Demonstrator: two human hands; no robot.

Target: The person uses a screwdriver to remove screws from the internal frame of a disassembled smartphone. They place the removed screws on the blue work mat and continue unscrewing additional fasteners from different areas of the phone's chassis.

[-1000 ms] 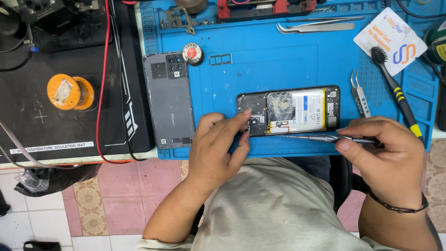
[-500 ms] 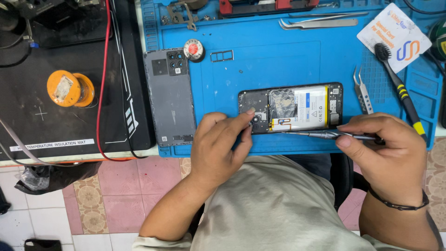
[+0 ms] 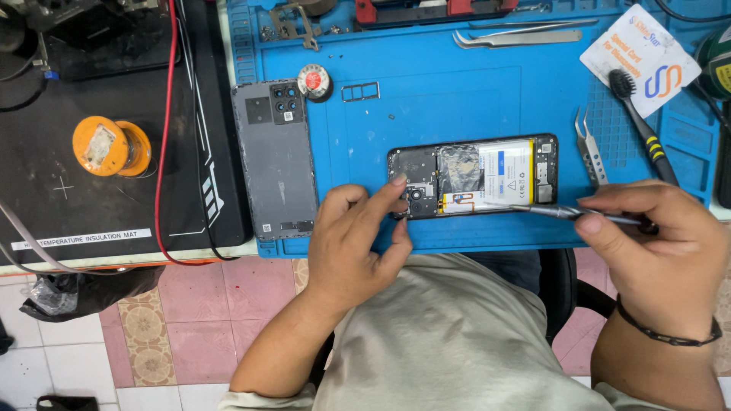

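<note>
Opened phone [image 3: 474, 176] lies flat on the blue mat [image 3: 426, 99], back off, battery and board exposed, roughly centre of the surface. Left hand [image 3: 358, 243] pins the phone's left end: index fingertip on the far corner, thumb at the near edge by the camera module. Grip closed on the phone's end, nothing lifted. Right hand [image 3: 655, 251] pinches a metal tweezer [image 3: 567, 214] between thumb and fingers; tip reaches left over the phone's near edge, near the orange flex. Grey back cover [image 3: 276, 160] lies left of the phone, straddling the mat edge. Spare tweezers [image 3: 590, 144] and a black brush [image 3: 643, 129] sit right of the phone. Orange solder spool [image 3: 110, 146] on the black mat far left.
</note>
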